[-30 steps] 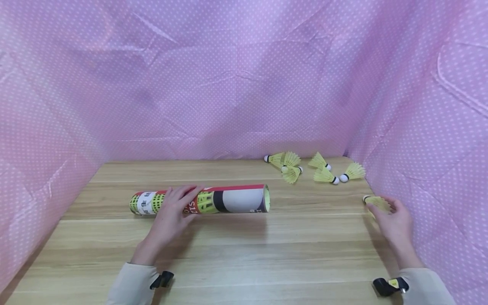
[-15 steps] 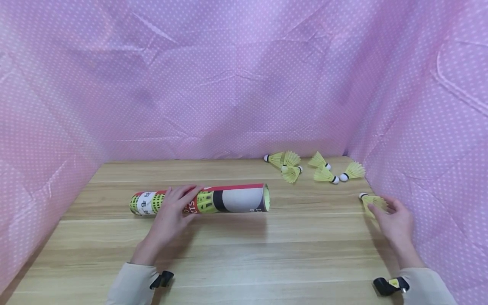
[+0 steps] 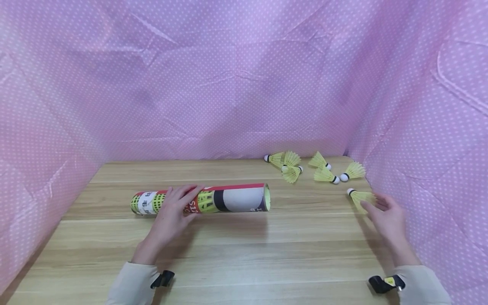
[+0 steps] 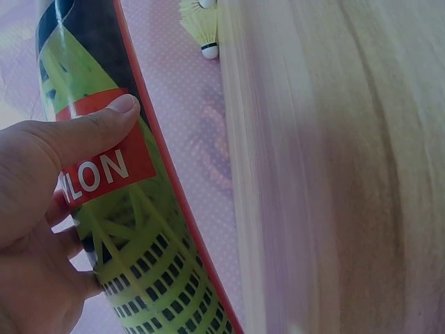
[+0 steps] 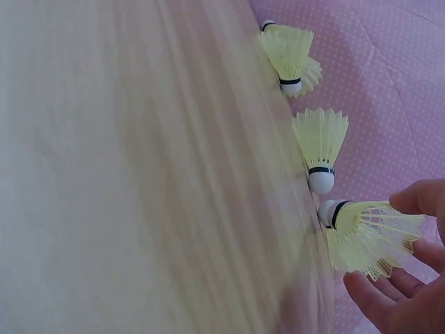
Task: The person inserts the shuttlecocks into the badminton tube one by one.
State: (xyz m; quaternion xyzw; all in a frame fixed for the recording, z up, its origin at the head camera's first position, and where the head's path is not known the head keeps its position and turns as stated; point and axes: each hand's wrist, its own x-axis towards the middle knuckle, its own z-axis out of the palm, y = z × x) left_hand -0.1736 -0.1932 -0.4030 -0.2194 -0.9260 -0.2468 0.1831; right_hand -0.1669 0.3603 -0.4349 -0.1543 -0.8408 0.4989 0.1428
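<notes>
My left hand (image 3: 171,218) grips a long shuttlecock tube (image 3: 240,200) around its middle, thumb on the near side. The tube lies sideways with its open end facing right; its printed label shows yellow-green, red and black in the left wrist view. Over at the right, my right hand (image 3: 389,218) pinches a yellow shuttlecock (image 3: 360,198) by its skirt, the white cork pointing left. In the right wrist view the thumb and fingers hold that shuttlecock (image 5: 379,226) at the skirt's wide end.
Several yellow shuttlecocks lie along the back of the wooden table (image 3: 244,262): one cluster (image 3: 291,173) at centre right, and another group with a shuttlecock (image 3: 354,170) near the right corner. A pink dotted cloth (image 3: 236,84) hangs around the back and sides.
My right hand has moved left with the shuttlecock in its fingers, away from the right cloth. The left hand and tube have stayed nearly in place.
</notes>
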